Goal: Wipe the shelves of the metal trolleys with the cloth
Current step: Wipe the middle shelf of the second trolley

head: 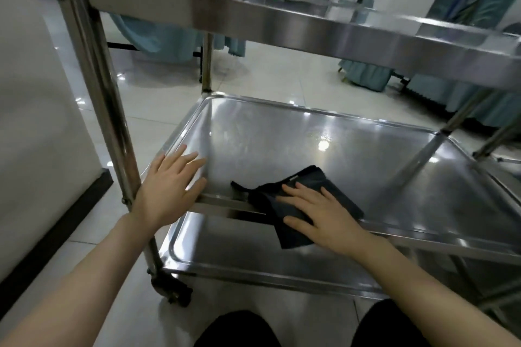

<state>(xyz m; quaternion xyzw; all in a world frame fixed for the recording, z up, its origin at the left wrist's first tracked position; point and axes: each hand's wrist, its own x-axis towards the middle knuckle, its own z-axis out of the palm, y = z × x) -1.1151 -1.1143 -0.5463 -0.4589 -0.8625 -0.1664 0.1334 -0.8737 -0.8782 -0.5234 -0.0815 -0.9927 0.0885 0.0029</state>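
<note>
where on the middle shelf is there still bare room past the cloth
The middle shelf is bare from the cloth to its far rim and right posts. The near left corner is crowded: left hand, right hand pressing the cloth.

Under the right hand point(324, 215) part of the dark cloth point(315, 182) is covered, so its full outline cannot be traced; its near corner hangs over the shelf edge in front of the rail. The left hand point(172, 183) hides the near-left corner of the middle shelf point(310, 149). Well above both hands, the top shelf point(282, 20) runs out of the picture to the right. Below the hands the bottom shelf point(253, 256) is cut off on the right (its far side lies behind the middle shelf). The castor point(172, 290) below the left wrist is dark and indistinct.
</note>
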